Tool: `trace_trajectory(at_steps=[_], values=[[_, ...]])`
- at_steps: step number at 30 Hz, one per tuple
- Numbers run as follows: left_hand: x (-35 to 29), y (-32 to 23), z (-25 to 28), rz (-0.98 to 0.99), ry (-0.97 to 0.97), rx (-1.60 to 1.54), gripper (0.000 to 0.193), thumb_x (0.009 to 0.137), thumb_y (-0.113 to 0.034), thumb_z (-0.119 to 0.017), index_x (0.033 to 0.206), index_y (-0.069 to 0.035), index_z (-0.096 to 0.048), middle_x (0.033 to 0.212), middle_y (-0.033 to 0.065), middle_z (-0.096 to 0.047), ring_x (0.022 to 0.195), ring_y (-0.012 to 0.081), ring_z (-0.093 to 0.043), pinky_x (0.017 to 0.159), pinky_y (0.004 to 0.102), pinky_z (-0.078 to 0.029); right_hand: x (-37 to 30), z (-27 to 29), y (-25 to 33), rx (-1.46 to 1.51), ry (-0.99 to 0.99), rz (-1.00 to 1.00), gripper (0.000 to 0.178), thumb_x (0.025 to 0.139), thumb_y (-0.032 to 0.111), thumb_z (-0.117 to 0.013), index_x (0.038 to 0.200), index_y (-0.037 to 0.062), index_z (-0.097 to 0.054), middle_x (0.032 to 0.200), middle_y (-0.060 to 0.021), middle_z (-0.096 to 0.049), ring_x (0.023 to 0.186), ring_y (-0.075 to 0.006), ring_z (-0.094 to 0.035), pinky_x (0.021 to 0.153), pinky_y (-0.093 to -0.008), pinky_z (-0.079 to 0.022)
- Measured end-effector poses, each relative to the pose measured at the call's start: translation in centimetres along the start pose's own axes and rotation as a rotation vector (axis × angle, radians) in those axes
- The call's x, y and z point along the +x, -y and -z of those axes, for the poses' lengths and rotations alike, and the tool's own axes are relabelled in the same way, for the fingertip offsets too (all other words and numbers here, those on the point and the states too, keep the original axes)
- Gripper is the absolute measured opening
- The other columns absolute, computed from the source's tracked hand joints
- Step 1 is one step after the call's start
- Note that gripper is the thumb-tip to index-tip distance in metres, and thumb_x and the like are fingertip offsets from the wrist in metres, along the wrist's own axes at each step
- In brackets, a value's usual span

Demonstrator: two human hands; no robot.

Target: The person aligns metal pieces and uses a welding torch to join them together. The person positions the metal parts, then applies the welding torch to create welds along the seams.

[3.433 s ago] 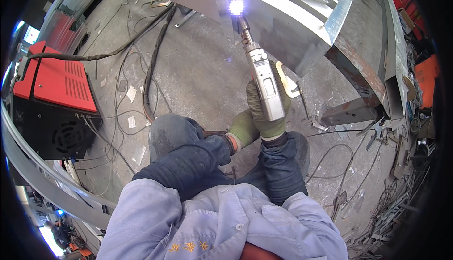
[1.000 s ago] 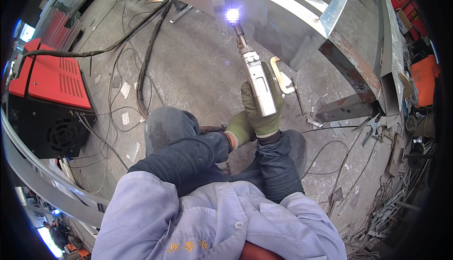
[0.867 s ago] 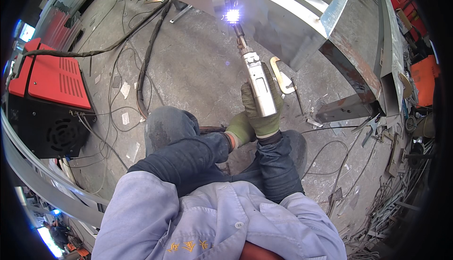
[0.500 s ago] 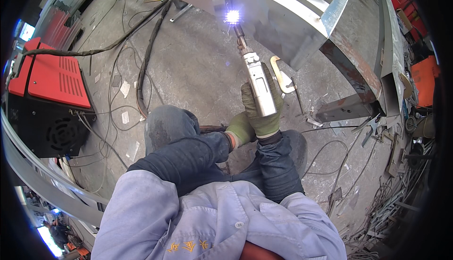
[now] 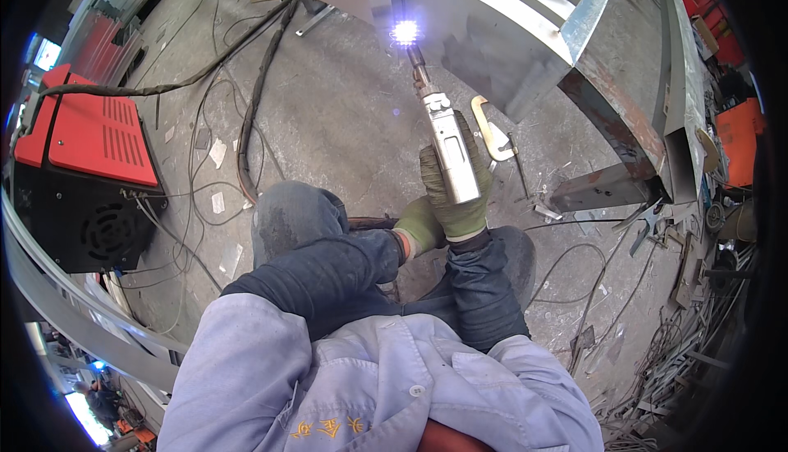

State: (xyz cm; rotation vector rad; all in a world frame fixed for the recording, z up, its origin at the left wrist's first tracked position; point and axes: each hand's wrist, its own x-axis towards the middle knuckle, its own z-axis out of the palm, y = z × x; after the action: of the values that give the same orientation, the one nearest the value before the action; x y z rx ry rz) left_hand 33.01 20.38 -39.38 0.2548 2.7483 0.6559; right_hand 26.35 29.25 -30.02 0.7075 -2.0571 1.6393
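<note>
My right hand (image 5: pixel 465 215), in a green knit glove, is closed around a silver welding torch (image 5: pixel 451 153). The torch points away from me, and a bright violet-white glow (image 5: pixel 405 32) burns at its tip. That glow sits against the lower edge of a sheet-metal frame (image 5: pixel 492 62), by a vertical seam. My left hand (image 5: pixel 419 225), gloved the same way, lies against the right hand's wrist side; its fingers are hidden behind the right hand and torch. Right of the torch, a pale C-shaped clamp (image 5: pixel 490 130) lies on the floor.
At left stands a red and black machine (image 5: pixel 103 136) with thick cable (image 5: pixel 269 66) and thin wires over the floor. A rusty-edged beam (image 5: pixel 616 119) juts in at right. Metal scraps (image 5: pixel 657 370) pile up at lower right. My knees (image 5: pixel 295 210) flank my hands.
The glow at the torch tip persists with slight flicker. The torch and both hands hold nearly the same place.
</note>
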Motion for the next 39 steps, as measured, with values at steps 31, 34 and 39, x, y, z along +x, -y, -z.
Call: trace_trajectory(at_steps=[31,34,39], values=[[-0.8,-1.7,0.8,0.037,0.089,0.066,0.039,0.088,-0.027,-0.080,0.125,-0.015,-0.081,0.131,0.0158,-0.079,0.124,0.0395,-0.072,0.105,0.0456,-0.059,-0.6,0.3,0.6,0.018,0.021,-0.063,0.068,0.099,0.014,-0.086,0.159,-0.0012,-0.058,0.118,-0.0161,-0.082,0.094,-0.0210,-0.082,0.081,-0.0339,-0.065],[-0.8,-1.2,0.1,-0.030,0.112,0.078,0.039,0.086,-0.027,-0.081,0.123,-0.016,-0.082,0.129,0.0159,-0.079,0.123,0.0399,-0.073,0.105,0.0454,-0.059,-0.7,0.2,0.4,0.023,-0.001,-0.034,0.068,0.098,0.013,-0.087,0.158,-0.0010,-0.059,0.121,-0.0171,-0.082,0.096,-0.0241,-0.083,0.083,-0.0355,-0.065],[-1.1,-0.9,-2.9,0.226,0.211,-0.284,0.037,0.092,-0.026,-0.076,0.126,-0.012,-0.082,0.124,0.0194,-0.080,0.117,0.0421,-0.075,0.100,0.0464,-0.061,-1.7,0.0,-1.4,-0.112,0.124,-0.431,0.068,0.101,0.040,-0.083,0.153,0.0006,-0.063,0.110,-0.0224,-0.082,0.099,-0.0317,-0.083,0.082,-0.0409,-0.064]])
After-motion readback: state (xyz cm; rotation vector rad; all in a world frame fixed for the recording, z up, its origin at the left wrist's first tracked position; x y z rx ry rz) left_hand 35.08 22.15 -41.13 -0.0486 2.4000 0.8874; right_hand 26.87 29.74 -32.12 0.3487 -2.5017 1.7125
